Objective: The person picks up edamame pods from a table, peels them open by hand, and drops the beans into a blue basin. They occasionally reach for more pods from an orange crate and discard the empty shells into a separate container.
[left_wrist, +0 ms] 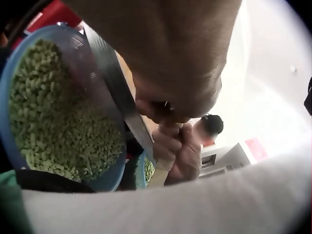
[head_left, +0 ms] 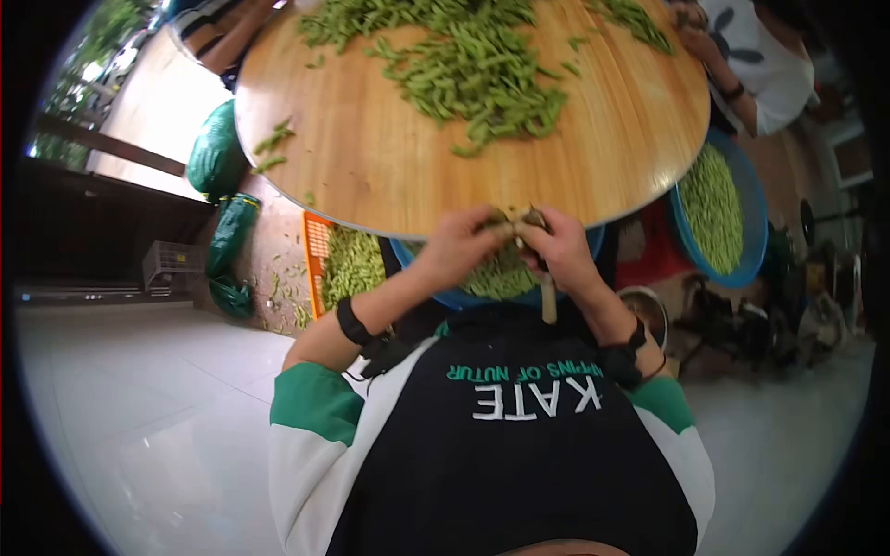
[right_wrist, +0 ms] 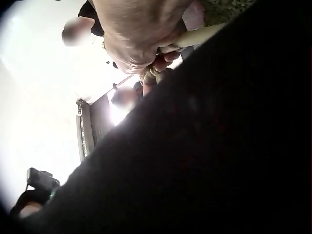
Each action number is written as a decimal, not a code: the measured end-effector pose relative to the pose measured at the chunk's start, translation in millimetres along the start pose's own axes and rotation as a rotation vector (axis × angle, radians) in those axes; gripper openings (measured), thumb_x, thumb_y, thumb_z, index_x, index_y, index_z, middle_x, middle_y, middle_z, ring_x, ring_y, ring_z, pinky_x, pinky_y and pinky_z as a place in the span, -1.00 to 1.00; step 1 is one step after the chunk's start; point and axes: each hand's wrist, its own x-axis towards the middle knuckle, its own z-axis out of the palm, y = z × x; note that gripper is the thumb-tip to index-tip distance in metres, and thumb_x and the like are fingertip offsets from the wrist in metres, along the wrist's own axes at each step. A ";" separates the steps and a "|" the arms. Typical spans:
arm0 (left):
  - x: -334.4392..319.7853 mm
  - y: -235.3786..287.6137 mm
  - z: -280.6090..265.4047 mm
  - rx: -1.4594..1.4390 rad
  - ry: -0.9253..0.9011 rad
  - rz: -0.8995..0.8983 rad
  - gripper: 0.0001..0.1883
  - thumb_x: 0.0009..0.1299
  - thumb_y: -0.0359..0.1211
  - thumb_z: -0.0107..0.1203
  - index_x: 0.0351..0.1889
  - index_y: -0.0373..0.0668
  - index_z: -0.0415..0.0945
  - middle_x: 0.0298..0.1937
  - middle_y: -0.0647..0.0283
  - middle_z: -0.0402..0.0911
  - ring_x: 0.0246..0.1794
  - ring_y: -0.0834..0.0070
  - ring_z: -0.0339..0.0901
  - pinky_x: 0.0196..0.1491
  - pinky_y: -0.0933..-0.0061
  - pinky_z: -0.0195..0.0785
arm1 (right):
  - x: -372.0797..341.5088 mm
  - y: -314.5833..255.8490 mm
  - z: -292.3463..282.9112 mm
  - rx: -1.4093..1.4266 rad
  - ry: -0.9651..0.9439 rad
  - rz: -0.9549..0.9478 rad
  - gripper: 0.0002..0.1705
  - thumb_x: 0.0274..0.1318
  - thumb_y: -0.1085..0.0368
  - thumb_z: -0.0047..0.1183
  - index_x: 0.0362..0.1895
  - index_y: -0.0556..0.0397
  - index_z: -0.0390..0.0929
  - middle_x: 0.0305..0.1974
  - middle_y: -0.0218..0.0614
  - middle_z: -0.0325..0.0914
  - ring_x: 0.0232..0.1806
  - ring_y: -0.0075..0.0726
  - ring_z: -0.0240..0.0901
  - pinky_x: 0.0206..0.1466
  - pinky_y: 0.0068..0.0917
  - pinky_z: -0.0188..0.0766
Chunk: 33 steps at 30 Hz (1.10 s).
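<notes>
Both hands meet over the table's near edge in the head view. The left hand (head_left: 454, 248) has its fingers bent inward and pinches a small green pod, mostly hidden by the fingertips. Close against it, the right hand (head_left: 565, 252) grips a tool by its pale, straight handle (head_left: 549, 301), which sticks out below the palm; its working end is hidden. In the right wrist view the same handle (right_wrist: 202, 36) runs out from under the right hand (right_wrist: 141, 34). Below the hands, a blue basin (head_left: 445, 298) holds green pieces.
A heap of green pods (head_left: 482, 83) covers the far part of the round wooden table (head_left: 334, 139). An orange crate (head_left: 313, 250) of pods stands left, another blue basin (head_left: 753, 213) right. Green bags (head_left: 218, 153) lie on the floor. Two other people sit across.
</notes>
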 end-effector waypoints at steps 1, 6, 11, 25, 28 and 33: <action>0.0 5.4 -0.5 -0.171 -0.027 -0.022 -0.84 0.39 -0.35 0.08 -0.25 -0.27 0.53 -0.51 0.42 0.48 -0.53 0.73 0.39 -0.49 0.65 0.26 | 1.7 -0.1 0.1 0.143 -0.051 -0.012 -0.90 0.18 0.34 0.04 -0.32 0.11 0.45 -0.61 -0.48 0.39 -0.71 -0.67 0.22 -0.70 -0.62 0.07; 0.6 7.7 -1.3 -0.171 -0.018 -0.051 -0.87 0.40 -0.39 0.07 -0.21 -0.28 0.53 -0.49 0.43 0.49 -0.54 0.76 0.37 -0.50 0.69 0.24 | 3.2 12.6 1.5 -0.047 -0.038 -0.356 -0.87 0.14 0.48 0.02 -0.19 0.18 0.47 -0.53 -0.45 0.43 -0.68 -0.68 0.24 -0.65 -0.67 0.11; 1.1 14.8 2.4 -0.427 -0.083 -0.034 -0.87 0.32 -0.47 0.13 -0.18 -0.26 0.53 -0.40 0.38 0.55 -0.48 0.71 0.43 -0.44 0.69 0.27 | 1.8 4.2 -8.9 0.048 -0.073 -0.245 -0.87 0.15 0.44 0.02 -0.19 0.16 0.48 -0.55 -0.46 0.43 -0.64 -0.70 0.28 -0.64 -0.70 0.12; 1.6 18.0 1.7 -0.806 -0.022 -0.047 -0.87 0.36 -0.51 0.07 -0.15 -0.27 0.45 -0.28 0.24 0.60 -0.36 0.54 0.55 -0.42 0.62 0.34 | -12.5 -3.0 -3.2 0.130 -0.080 -0.216 -0.74 0.22 0.38 -0.05 -0.01 0.14 0.35 -0.44 -0.38 0.49 -0.61 -0.70 0.27 -0.62 -0.74 0.12; 0.3 16.4 0.4 -0.728 -0.075 -0.104 -0.87 0.36 -0.49 0.08 -0.17 -0.29 0.47 -0.32 0.22 0.60 -0.51 0.58 0.51 -0.54 0.66 0.31 | -9.9 -3.4 -9.8 0.210 -0.153 -0.153 -0.70 0.27 0.35 -0.10 0.06 0.15 0.32 -0.42 -0.39 0.46 -0.61 -0.70 0.26 -0.60 -0.74 0.15; 0.0 5.4 8.7 -0.524 0.006 -0.056 -0.92 0.30 -0.48 0.16 -0.32 -0.32 0.56 -0.53 0.32 0.54 -0.63 0.70 0.40 -0.62 0.71 0.15 | -11.8 3.4 -10.2 0.147 -0.247 -0.173 -0.64 0.35 0.26 -0.15 0.15 0.16 0.33 -0.44 -0.47 0.42 -0.63 -0.72 0.21 -0.62 -0.73 0.18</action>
